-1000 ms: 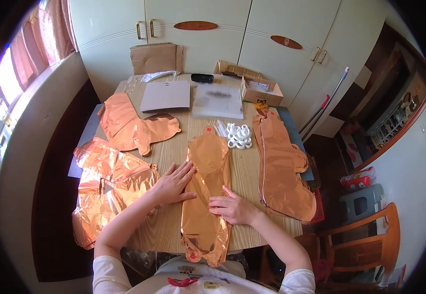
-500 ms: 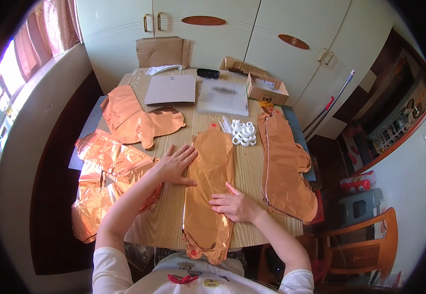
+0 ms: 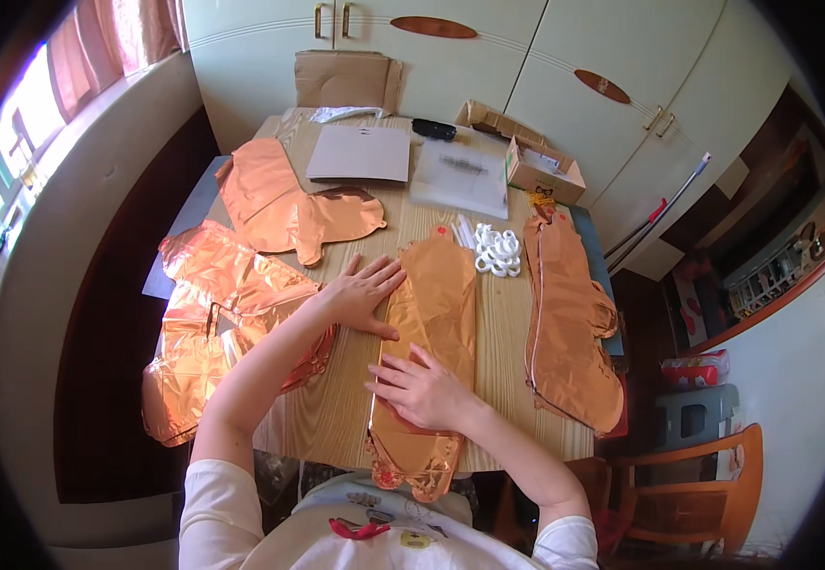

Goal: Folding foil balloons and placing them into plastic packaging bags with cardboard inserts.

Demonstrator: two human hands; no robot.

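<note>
Middle foil piece: this long copper-coloured strip (image 3: pixel 439 299) lies flat down the middle of the wooden bench (image 3: pixel 502 380), its near end hanging over the front edge, a red spot at either end.
Left hand: from where I stand, the left hand (image 3: pixel 363 296) is open, palm down, thumb and fingertips resting at the strip's left edge.
Right hand: the right hand (image 3: pixel 420 391) lies open across the strip's lower half, fingers pointing left, gripping nothing that I can see.
Foil to the left: an upper foil piece (image 3: pixel 265 195) and a shinier lower foil piece (image 3: pixel 194 285), the left forearm crossing over the latter.
Foil to the right: another foil piece (image 3: pixel 569 328), well apart from the strip.
White bits: a heap of white rings (image 3: pixel 498 252) beside pale sticks (image 3: pixel 464 235), near the strip's far end.
Far side: a grey flat box (image 3: pixel 360 154), a clear plastic packet (image 3: pixel 460 182) and an open carton (image 3: pixel 545 173).
</note>
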